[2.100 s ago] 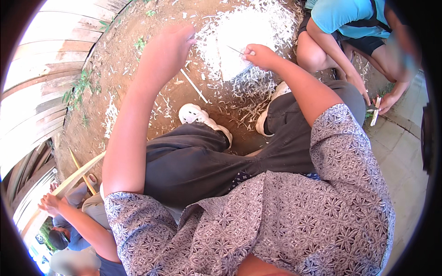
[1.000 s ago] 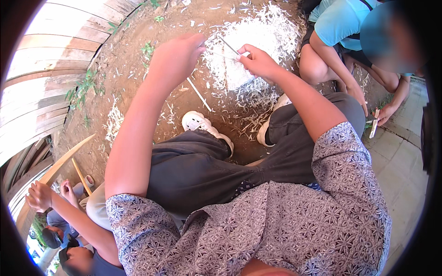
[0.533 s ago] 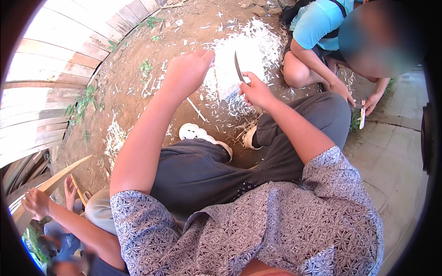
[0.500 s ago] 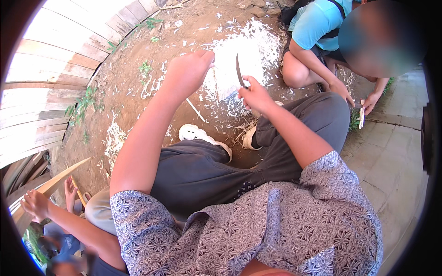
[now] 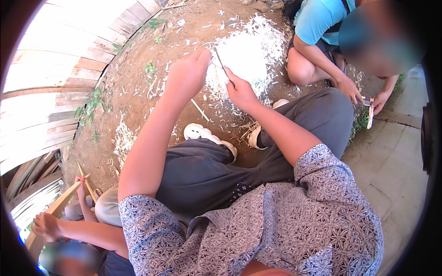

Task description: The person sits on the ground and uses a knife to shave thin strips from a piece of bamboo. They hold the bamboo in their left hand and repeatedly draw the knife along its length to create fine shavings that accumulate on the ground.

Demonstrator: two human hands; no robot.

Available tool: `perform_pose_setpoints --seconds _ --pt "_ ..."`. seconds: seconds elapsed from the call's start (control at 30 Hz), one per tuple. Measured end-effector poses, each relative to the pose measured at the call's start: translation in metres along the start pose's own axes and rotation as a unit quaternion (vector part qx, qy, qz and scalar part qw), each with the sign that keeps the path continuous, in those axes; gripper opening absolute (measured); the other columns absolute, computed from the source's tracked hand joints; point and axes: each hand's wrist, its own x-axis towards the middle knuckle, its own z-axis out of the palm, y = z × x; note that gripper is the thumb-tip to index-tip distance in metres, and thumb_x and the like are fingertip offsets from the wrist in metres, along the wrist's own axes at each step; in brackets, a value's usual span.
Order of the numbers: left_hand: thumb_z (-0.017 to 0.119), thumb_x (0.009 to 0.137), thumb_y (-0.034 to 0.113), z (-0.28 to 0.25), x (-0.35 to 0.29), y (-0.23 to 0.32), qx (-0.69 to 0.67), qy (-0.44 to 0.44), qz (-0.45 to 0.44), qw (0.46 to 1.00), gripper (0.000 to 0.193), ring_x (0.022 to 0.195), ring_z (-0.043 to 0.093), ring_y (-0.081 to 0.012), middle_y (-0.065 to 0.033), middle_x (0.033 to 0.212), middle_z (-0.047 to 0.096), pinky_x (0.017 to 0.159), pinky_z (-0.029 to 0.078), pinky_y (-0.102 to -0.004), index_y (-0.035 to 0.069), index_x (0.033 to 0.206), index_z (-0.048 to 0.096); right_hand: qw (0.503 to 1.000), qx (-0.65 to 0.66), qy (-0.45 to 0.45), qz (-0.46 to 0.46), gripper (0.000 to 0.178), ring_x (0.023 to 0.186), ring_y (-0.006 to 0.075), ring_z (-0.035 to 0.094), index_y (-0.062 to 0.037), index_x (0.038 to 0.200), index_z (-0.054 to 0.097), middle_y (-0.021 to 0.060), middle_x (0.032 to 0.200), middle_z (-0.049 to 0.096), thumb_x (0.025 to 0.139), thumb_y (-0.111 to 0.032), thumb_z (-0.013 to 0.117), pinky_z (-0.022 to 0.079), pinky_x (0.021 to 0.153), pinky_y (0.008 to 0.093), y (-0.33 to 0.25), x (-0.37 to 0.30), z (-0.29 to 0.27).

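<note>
My right hand [image 5: 241,92] is closed around the handle of a knife with a thin dark blade [image 5: 220,60]. The blade slants up and left, its tip close to the fingers of my left hand [image 5: 189,73]. That left hand is a closed fist, thumb side toward the knife. Whatever it grips is lost in the glare. Both hands are in front of my bent knees, over the left edge of a bright heap of pale shavings [image 5: 248,60]. On the dirt below them lies a thin pale stick [image 5: 200,110].
At the right, a crouching person in a turquoise shirt [image 5: 317,20] works a knife on a pale wood piece [image 5: 370,117]. Close at my lower left, another person's hand [image 5: 45,224] holds a long wooden piece [image 5: 64,198]. A plank wall [image 5: 69,69] runs along the left; paving [image 5: 386,161] lies right.
My right hand has moved left and the knife blade now leans toward my left hand, where before it stood apart. At lower left the person's hand and long wooden piece have shifted down.
</note>
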Motion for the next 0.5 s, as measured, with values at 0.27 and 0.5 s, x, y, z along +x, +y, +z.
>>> perform_pose_setpoints --seconds 0.27,0.5 --pt "0.062 0.097 0.018 -0.001 0.006 -0.015 0.017 0.0 -0.044 0.999 0.012 0.077 0.068 -0.0372 -0.0143 0.089 0.068 0.064 0.054 -0.0473 0.007 0.099 0.057 0.996 -0.075 -0.013 0.037 0.053 0.084 0.0407 0.069 -0.0115 0.152 0.048 0.027 0.091 0.069 0.1 -0.015 0.052 0.053 0.08 0.0469 0.029 -0.007 -0.004" --pt "0.059 0.102 0.021 -0.001 0.007 -0.016 0.019 -0.04 -0.066 0.997 0.016 0.075 0.068 -0.0398 -0.0176 0.087 0.068 0.063 0.053 -0.0498 0.007 0.098 0.055 0.994 -0.045 -0.016 0.1 0.05 0.085 0.0363 0.069 -0.0137 0.149 0.051 0.0222 0.09 0.071 0.1 -0.024 0.056 0.052 0.08 0.0456 0.031 -0.009 -0.015"
